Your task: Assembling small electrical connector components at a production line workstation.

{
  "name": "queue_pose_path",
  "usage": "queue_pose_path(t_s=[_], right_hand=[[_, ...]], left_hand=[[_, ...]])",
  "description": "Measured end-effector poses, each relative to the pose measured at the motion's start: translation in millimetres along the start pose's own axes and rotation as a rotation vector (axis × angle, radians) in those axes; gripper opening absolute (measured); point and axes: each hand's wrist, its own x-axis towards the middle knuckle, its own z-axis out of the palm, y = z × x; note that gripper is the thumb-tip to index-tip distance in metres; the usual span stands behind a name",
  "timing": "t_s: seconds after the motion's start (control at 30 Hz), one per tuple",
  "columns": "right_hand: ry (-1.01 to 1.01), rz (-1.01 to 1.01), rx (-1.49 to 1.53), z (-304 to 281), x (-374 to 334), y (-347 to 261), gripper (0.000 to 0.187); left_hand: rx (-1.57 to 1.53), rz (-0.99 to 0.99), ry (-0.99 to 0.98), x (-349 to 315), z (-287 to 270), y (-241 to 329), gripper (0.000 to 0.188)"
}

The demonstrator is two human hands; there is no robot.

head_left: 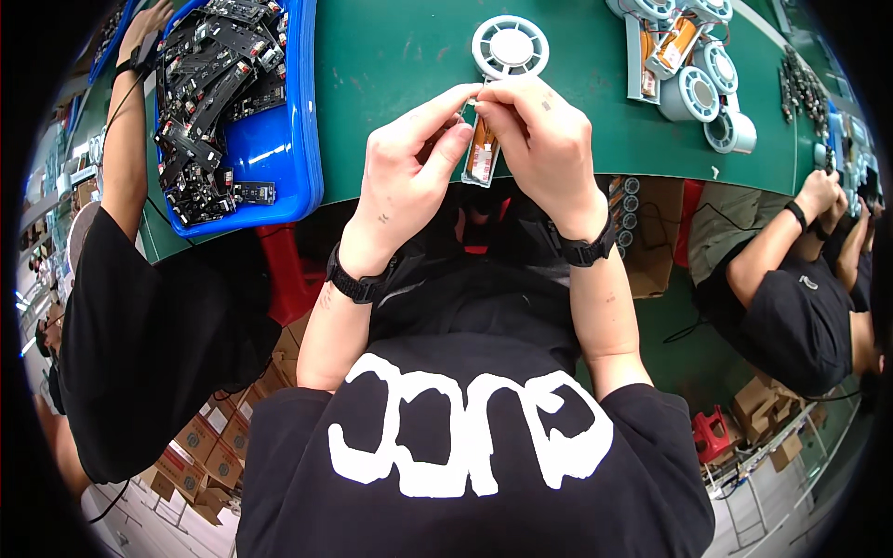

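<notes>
A light-blue handheld fan [511, 46] lies on the green table in front of me, its round grille at the far end. Its handle [480, 166] is uncovered and points toward me, showing an orange part inside. My left hand [407, 172] is closed in a pinch over the fan's neck. From the other side, my right hand [549, 135] pinches at the same spot, its fingertips meeting those of the left. Something small and pale shows between the fingertips, too covered to name. Both hands hide the joint between grille and handle.
To the left stands a blue bin [312, 139] with many black circuit boards [219, 79]. Several more fans [693, 93] are heaped at the right, near a pile of small dark parts [802, 86]. Co-workers' arms [126, 158] appear on both sides. The table's front edge runs below my hands.
</notes>
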Motion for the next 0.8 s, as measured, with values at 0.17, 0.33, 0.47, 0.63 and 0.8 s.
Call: queue_pose_path(t_s=[0.17,0.33,0.47,0.63,0.8], right_hand=[[0.019,-0.034,-0.018,1,-1,0,0.014],[-0.062,-0.107,-0.131,-4,2,0,0.016],[-0.106,-0.16,-0.152,-7,2,7,0.017],[-0.116,-0.214,-0.089,-8,7,12,0.018],[-0.073,-0.173,-0.017,-6,5,14,0.017]], left_hand=[[-0.131,-0.069,0.004,-6,4,-5,0.035],[-0.128,-0.074,-0.012,-5,3,-6,0.036],[-0.083,-0.091,-0.035,-5,-3,-3,0.035],[-0.065,0.047,-0.056,-2,-5,-7,0.034],[-0.002,0.082,-0.048,0,-3,-4,0.033]])
